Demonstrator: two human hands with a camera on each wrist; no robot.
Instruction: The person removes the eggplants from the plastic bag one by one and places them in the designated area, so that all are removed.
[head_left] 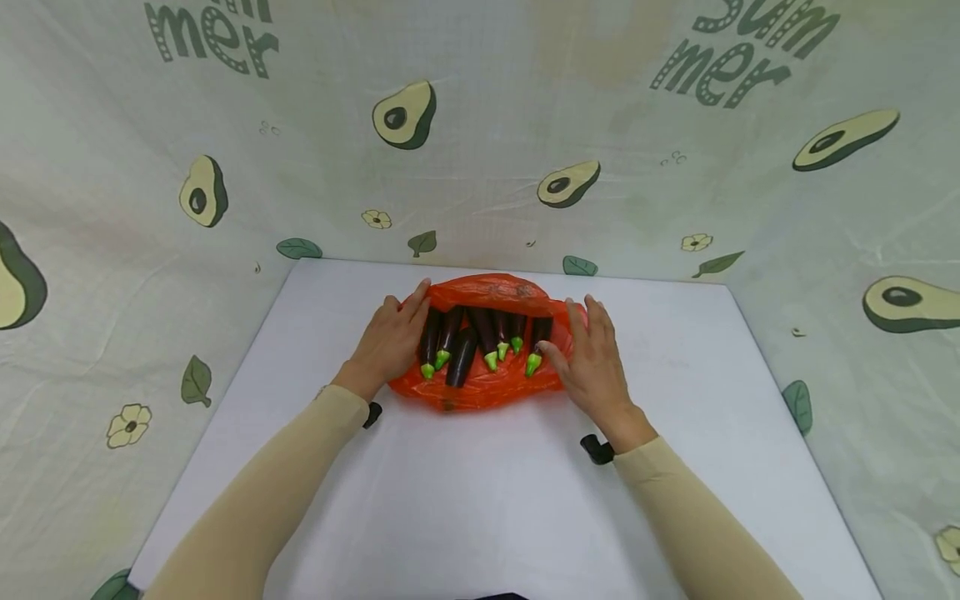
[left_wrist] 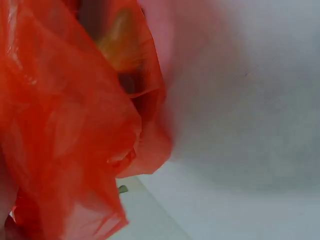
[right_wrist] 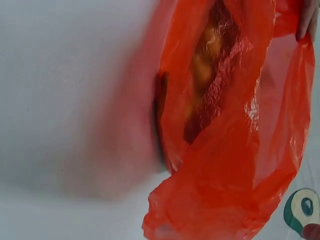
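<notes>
Several small dark purple eggplants (head_left: 483, 329), most with bright green stem ends, lie in a thin red plastic bag (head_left: 491, 387). The mouth of the bag gapes towards me. At its left side rests my left hand (head_left: 390, 337), with the fingers extended along the rim; its thumb is hidden. On the right side, my right hand (head_left: 592, 362) touches the bag with spread fingers, the thumb pointing inward near an eggplant. In both wrist views crumpled red plastic (left_wrist: 75, 130) fills much of the picture, and blurred shapes show inside it.
The bag lies on a white table (head_left: 480, 492). Behind it and at both sides hangs a pale cloth (head_left: 480, 175) printed with avocados, leaves and flowers. A black wrist mount (head_left: 597, 450) sits under the right wrist, another at the left (head_left: 372, 414).
</notes>
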